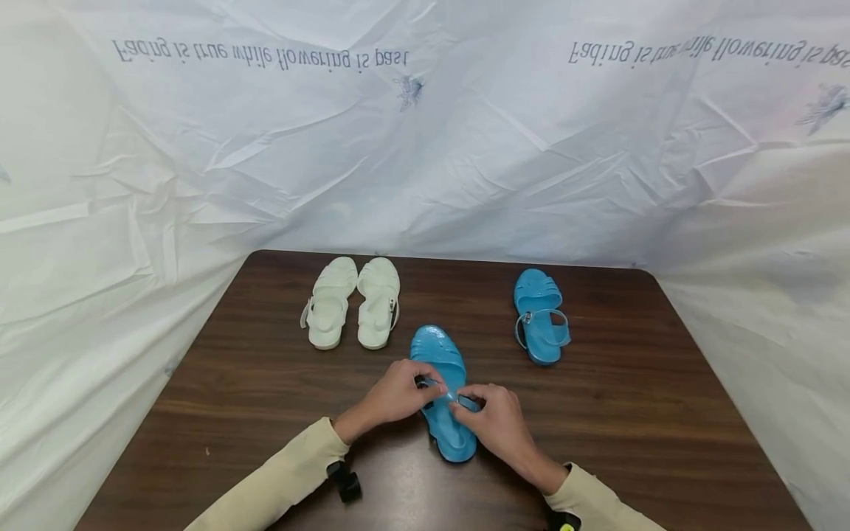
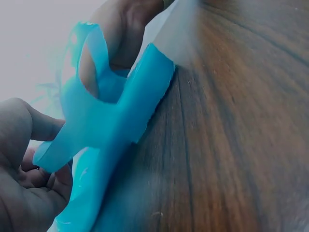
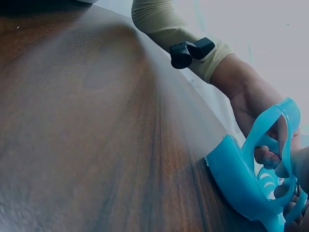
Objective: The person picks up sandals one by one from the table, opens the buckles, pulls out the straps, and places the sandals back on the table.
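Pinching blue sandal's (image 1: 443, 391) strap between both hands (mid-table).

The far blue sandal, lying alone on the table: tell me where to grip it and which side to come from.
Take the far blue sandal at its ankle strap loop, coming from above on the near side. The strap arches up off the sole, so fingers could probably hook under it, and the table around it looks unobstructed.

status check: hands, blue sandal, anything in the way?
Left hand and right hand both pinch the ankle strap of the near blue sandal, flat on the table. Nothing in the way.
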